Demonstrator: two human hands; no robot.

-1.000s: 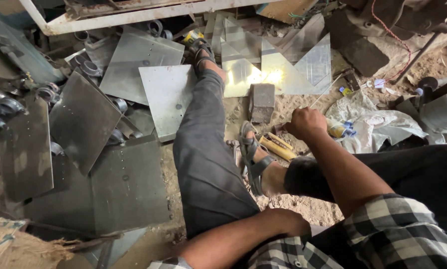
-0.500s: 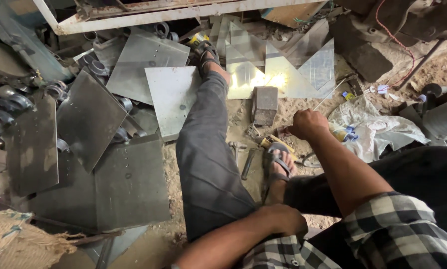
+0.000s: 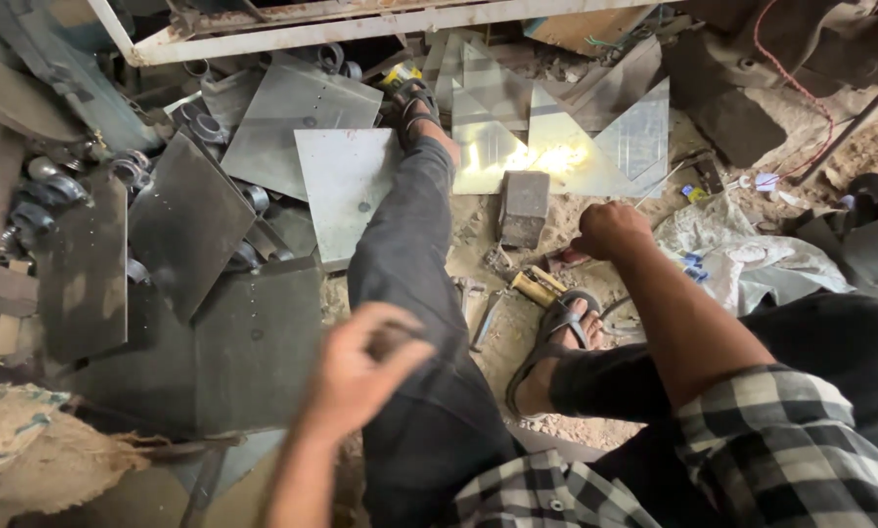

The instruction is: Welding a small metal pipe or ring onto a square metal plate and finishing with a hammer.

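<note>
I sit on the sandy ground with my left leg (image 3: 409, 254) stretched out and my right leg bent, its sandalled foot (image 3: 556, 337) near the middle. My left hand (image 3: 360, 372) is blurred above my left thigh, fingers curled together; a small dark shape may sit between them, but I cannot tell. My right hand (image 3: 610, 230) is a closed fist low over the ground, just right of a grey metal block (image 3: 524, 205). Nothing shows in its grip. A yellow-handled tool (image 3: 537, 286) lies by my right foot.
Flat grey metal sheets (image 3: 346, 186) and darker plates (image 3: 189, 230) lie piled to the left and ahead, with metal rings (image 3: 131, 171) among them. Shiny triangular offcuts (image 3: 556, 147) lie beyond the block. A white painted frame (image 3: 360, 20) crosses the top. Crumpled cloth (image 3: 752, 254) lies right.
My left hand has lifted from down by my hip to above my left thigh. My right foot has slid slightly right. The right fist has stayed in place.
</note>
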